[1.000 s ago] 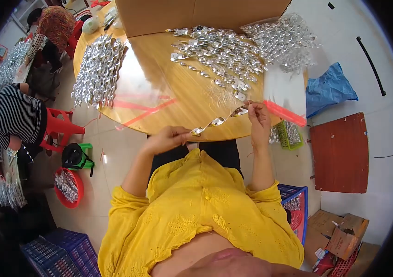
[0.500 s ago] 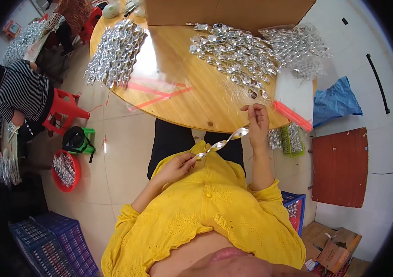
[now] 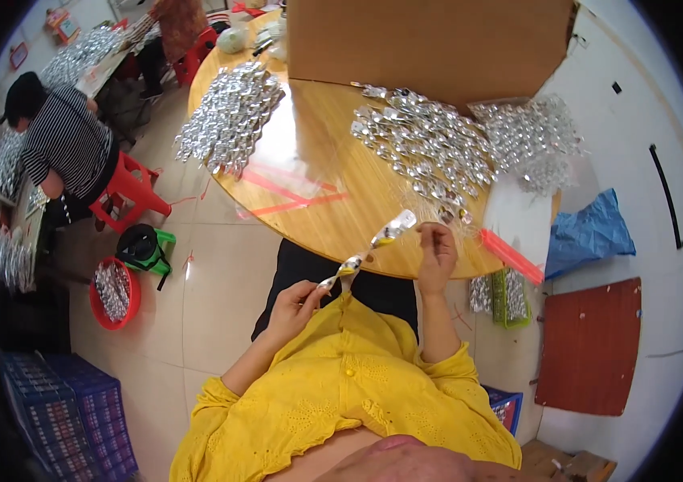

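A strip of shiny silver foil packets (image 3: 369, 249) stretches between my two hands over my lap, just off the edge of the round wooden table (image 3: 333, 217). My left hand (image 3: 297, 301) pinches its lower end near my yellow shirt. My right hand (image 3: 436, 251) holds the upper end at the table's rim. A heap of the same silver packets (image 3: 422, 149) lies on the table just beyond my right hand.
More silver packets are piled at the table's left (image 3: 229, 116) and right (image 3: 530, 145). A brown cardboard box (image 3: 430, 44) stands at the back. A person in a striped top (image 3: 64, 149) sits by a red stool (image 3: 128, 189). A red basin (image 3: 114, 293) and blue crates (image 3: 68, 410) are on the floor.
My left hand has drawn back from the table edge toward my body, pulling the strip of packets out longer. My right hand has stayed at the rim. My head has tilted, shifting the view.
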A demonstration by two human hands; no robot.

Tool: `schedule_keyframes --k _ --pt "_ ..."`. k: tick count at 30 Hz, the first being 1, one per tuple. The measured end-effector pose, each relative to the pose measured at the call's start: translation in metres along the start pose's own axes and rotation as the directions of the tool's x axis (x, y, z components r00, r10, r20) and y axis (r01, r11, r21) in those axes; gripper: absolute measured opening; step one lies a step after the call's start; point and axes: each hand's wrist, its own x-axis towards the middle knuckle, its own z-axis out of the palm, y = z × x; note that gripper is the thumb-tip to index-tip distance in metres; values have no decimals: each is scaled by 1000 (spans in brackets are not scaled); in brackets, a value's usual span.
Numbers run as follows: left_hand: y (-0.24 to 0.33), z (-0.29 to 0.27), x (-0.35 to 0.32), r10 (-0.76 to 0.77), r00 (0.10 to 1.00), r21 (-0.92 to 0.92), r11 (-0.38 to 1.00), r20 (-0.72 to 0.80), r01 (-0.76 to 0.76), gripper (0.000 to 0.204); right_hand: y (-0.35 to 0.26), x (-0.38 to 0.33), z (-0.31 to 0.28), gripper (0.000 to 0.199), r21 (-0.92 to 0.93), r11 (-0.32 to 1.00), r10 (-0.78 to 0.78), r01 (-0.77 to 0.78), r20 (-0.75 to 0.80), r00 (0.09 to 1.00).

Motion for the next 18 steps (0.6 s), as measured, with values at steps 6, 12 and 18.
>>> schedule_keyframes --k 6,12,18 --pt "5 11 -4 170 975 259 957 -142 -129 7 -10 23 11 5 140 986 90 -88 -2 996" --pt "1 8 -2 222 957 318 936 -189 -154 11 -21 21 30 7 97 992 81 -87 65 995" --pt "-3 8 -8 82 996 225 972 -28 -74 12 -3 1 29 6 -149 984 -98 101 30 995"
